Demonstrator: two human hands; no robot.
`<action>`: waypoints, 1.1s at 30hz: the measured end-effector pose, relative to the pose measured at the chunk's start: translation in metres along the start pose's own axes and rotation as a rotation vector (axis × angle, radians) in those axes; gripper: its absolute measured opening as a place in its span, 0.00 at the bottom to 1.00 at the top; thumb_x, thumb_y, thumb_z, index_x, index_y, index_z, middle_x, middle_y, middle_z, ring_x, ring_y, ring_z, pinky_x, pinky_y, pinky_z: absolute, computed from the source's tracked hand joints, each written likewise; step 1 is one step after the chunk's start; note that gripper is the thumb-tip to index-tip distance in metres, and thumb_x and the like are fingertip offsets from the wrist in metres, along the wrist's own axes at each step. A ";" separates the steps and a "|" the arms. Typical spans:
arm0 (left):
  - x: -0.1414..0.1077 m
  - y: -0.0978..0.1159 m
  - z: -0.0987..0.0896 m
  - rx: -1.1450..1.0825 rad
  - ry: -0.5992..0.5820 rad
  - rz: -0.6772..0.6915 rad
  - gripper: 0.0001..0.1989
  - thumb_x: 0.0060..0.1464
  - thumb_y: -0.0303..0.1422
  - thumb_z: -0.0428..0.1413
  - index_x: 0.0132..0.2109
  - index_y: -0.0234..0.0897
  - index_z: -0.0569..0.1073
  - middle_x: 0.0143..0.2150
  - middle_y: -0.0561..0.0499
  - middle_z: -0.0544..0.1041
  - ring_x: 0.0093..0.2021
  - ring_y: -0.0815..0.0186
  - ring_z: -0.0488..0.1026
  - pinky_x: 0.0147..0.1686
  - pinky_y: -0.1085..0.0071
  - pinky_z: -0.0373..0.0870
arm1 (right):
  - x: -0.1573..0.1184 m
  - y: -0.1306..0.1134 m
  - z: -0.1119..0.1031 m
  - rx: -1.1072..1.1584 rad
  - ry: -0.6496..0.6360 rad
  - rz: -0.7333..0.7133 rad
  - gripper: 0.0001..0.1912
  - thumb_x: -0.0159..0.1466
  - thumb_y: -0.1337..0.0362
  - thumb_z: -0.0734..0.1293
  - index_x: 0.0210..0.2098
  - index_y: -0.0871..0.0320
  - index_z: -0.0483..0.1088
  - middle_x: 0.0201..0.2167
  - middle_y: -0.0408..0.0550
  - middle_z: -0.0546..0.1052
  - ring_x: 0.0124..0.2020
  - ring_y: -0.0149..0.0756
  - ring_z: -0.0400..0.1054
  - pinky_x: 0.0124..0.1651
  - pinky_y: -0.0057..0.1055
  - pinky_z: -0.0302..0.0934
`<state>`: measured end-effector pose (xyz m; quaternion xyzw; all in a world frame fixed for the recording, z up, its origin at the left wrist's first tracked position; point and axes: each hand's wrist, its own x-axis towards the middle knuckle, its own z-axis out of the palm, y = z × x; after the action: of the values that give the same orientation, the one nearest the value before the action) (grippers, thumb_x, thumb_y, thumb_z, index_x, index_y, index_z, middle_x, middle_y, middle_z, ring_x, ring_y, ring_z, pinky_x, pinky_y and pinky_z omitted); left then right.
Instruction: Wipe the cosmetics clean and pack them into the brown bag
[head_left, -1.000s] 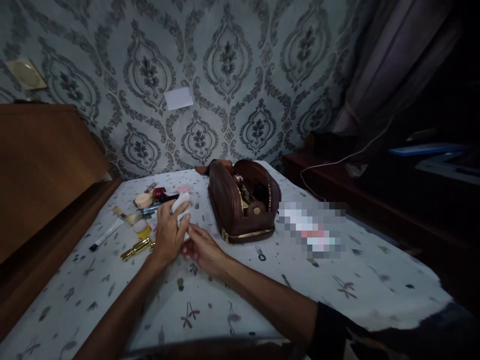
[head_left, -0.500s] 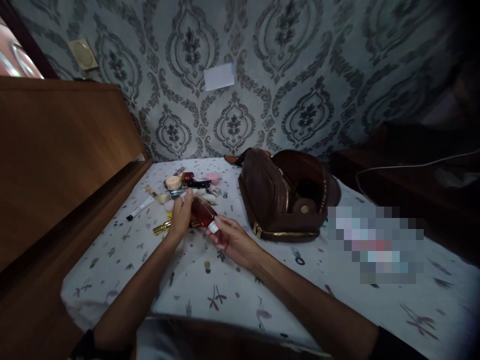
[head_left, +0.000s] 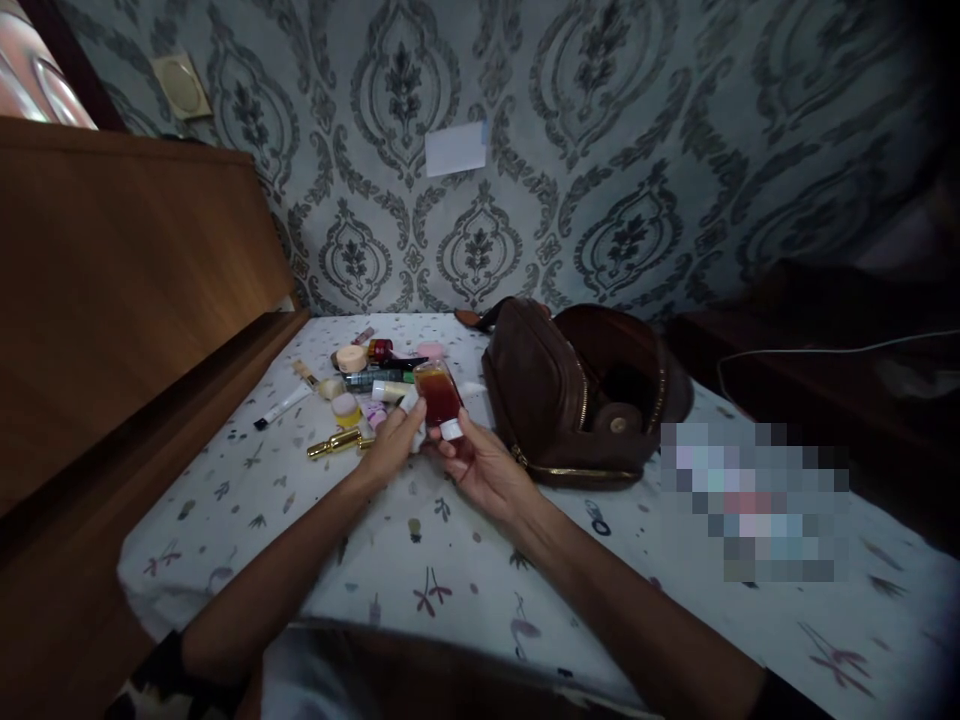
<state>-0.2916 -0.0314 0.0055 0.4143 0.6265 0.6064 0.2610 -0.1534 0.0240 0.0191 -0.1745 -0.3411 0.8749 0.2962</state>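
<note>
My right hand (head_left: 491, 470) is closed on a small clear bottle (head_left: 438, 392) of red-amber liquid, gripping it near its white cap (head_left: 451, 429), which points toward me. My left hand (head_left: 394, 438) is closed around a crumpled white wipe (head_left: 411, 402) beside the bottle's left side. Whether those fingers also press on the glass is hard to see. Just left of it lie a gold tube (head_left: 334, 443), a yellow jar with a pale lid (head_left: 346, 410) and a cream-coloured tube (head_left: 389, 391).
A brown leather bag (head_left: 529, 380) stands unzipped to the right. Behind the hands are a peach-lidded jar (head_left: 352, 357), a red jar (head_left: 380, 350) and a pink round case (head_left: 430, 350). A white tube (head_left: 285, 407) lies left, near a wooden panel (head_left: 135, 260). A patterned cloth (head_left: 300, 560) covers the table.
Both hands have shifted slightly right with the bottle, which is now more upright and faces me. The left hand has come off the bottle's far end to its side, uncovering several cosmetics.
</note>
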 end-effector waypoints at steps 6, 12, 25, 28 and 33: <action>-0.009 0.014 0.004 0.275 -0.238 0.288 0.24 0.65 0.51 0.43 0.36 0.36 0.70 0.34 0.48 0.72 0.33 0.64 0.69 0.35 0.67 0.69 | 0.008 0.003 -0.009 -0.384 0.150 -0.321 0.26 0.49 0.46 0.76 0.33 0.54 0.62 0.20 0.36 0.72 0.18 0.26 0.62 0.19 0.22 0.51; -0.018 0.017 0.006 0.724 -0.049 0.633 0.15 0.68 0.40 0.44 0.40 0.37 0.70 0.40 0.46 0.70 0.43 0.60 0.68 0.43 0.64 0.66 | 0.009 0.006 -0.019 -0.789 0.193 -0.499 0.16 0.57 0.51 0.69 0.35 0.56 0.67 0.20 0.38 0.70 0.20 0.30 0.63 0.23 0.26 0.56; 0.006 0.017 -0.024 0.373 0.258 0.356 0.11 0.65 0.41 0.47 0.40 0.39 0.66 0.37 0.50 0.69 0.40 0.63 0.68 0.42 0.68 0.66 | -0.005 0.011 -0.016 -1.117 0.021 -0.732 0.13 0.65 0.59 0.65 0.46 0.57 0.75 0.39 0.49 0.79 0.35 0.38 0.71 0.37 0.32 0.65; 0.010 0.013 -0.026 0.123 0.139 0.143 0.13 0.62 0.45 0.51 0.43 0.40 0.67 0.32 0.54 0.71 0.30 0.67 0.68 0.31 0.73 0.66 | -0.006 0.009 -0.015 -1.123 -0.023 -0.802 0.12 0.66 0.62 0.65 0.47 0.55 0.76 0.40 0.51 0.79 0.37 0.39 0.72 0.39 0.33 0.67; 0.005 0.017 -0.020 0.069 0.016 0.094 0.12 0.57 0.42 0.56 0.42 0.39 0.70 0.32 0.54 0.74 0.29 0.67 0.70 0.27 0.75 0.64 | -0.003 0.007 -0.014 -1.028 -0.005 -0.802 0.12 0.65 0.61 0.67 0.46 0.53 0.77 0.39 0.50 0.78 0.38 0.38 0.72 0.39 0.33 0.68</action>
<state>-0.3076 -0.0392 0.0251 0.4474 0.6288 0.5993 0.2128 -0.1469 0.0246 0.0044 -0.1509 -0.7555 0.4222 0.4776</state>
